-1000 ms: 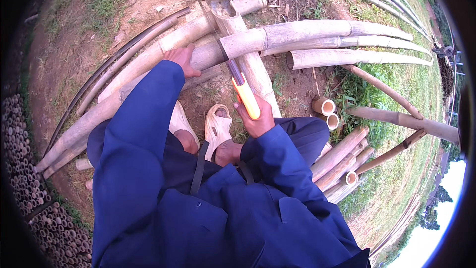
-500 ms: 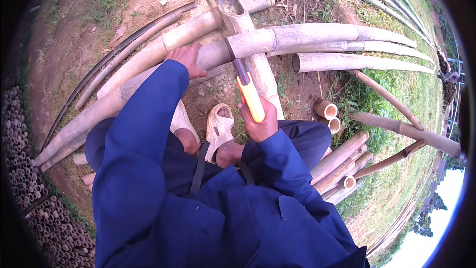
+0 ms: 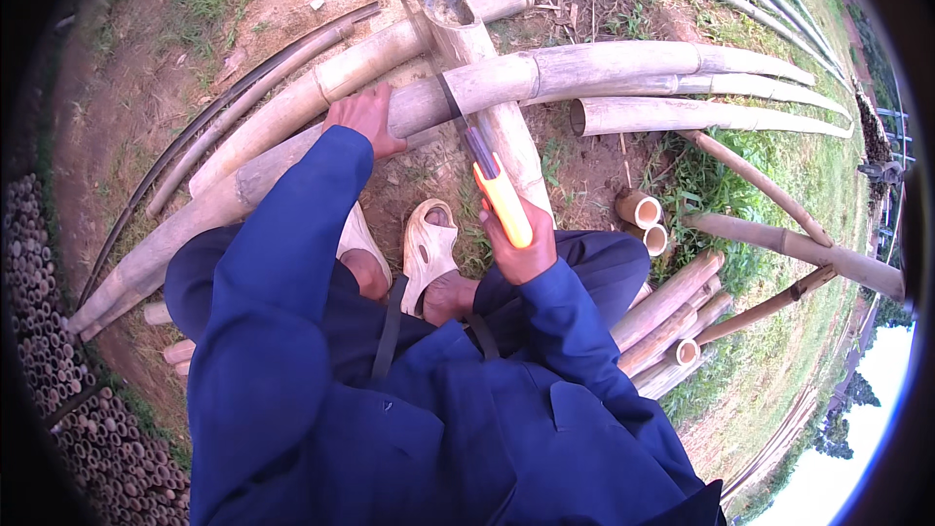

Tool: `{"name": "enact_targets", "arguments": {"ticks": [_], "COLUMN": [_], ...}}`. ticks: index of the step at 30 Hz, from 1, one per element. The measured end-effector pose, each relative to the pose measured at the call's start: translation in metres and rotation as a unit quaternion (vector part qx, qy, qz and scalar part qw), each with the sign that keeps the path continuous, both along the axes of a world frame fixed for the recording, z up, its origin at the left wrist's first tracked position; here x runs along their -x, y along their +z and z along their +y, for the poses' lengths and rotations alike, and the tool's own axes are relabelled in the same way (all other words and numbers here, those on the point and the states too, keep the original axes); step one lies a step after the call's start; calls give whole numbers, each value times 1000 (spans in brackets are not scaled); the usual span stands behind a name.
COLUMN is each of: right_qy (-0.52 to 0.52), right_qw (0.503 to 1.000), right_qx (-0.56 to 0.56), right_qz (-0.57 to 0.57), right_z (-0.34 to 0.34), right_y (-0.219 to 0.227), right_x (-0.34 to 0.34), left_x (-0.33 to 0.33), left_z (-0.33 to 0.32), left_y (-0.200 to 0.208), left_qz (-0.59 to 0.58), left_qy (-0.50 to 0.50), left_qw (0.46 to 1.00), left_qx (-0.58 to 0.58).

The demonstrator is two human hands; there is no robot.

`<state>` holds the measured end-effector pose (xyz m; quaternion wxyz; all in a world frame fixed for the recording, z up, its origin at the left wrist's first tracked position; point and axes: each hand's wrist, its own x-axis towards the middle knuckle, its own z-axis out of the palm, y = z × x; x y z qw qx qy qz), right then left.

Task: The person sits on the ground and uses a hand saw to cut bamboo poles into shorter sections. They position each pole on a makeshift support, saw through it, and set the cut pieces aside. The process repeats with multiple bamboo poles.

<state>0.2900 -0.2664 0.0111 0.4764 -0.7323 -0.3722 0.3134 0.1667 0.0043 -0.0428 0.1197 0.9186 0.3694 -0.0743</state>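
Pale bamboo, a long pole (image 3: 497, 83), was clasped by the left hand (image 3: 364, 120) and laid across a notched log (image 3: 513, 146) beyond the saw handle (image 3: 504, 203) gripped by the right hand (image 3: 524, 251); judged stiff, smooth and heavy, it was best steadied beside the blade (image 3: 452, 99).

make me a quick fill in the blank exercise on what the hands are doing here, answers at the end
1. The right hand grips the saw by its yellow-orange ____.
2. The left hand rests on a pole made of ____.
3. In the picture, the left hand lies to the ____ of the saw.
4. The jacket sleeves are dark ____.

Missing words: handle; bamboo; left; blue.
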Motion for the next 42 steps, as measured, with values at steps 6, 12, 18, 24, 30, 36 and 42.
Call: {"name": "enact_targets", "arguments": {"ticks": [6, 12, 18, 24, 30, 36, 42], "right_qy": [-11, 3, 3, -3, -2, -2, 34], "right_qw": [999, 997, 999, 998, 998, 1000, 990], "right_qx": [36, 65, -3, 65, 46, 0, 109], "right_qz": [39, -45, 43, -1, -36, 13, -82], "right_z": [-75, -119, 21, -95, -75, 6, -133], "right_y": [47, 69, -18, 58, 42, -11, 66], "right_x": [31, 30, 1, 35, 26, 12, 39], "left_x": [19, 12, 7, 21, 9, 12, 18], "left_z": [-11, -21, -17, -21, -23, -10, -5], "left_y": [-17, -16, -7, -20, -18, -13, -13], "left_qz": [-3, -20, -4, -40, -5, -37, -2], "left_qy": [-5, -9, -10, 6, 3, -16, -31], "left_qw": [1000, 998, 999, 999, 1000, 999, 1000], "left_qx": [-15, -52, -34, -32, -5, -27, 5]}}
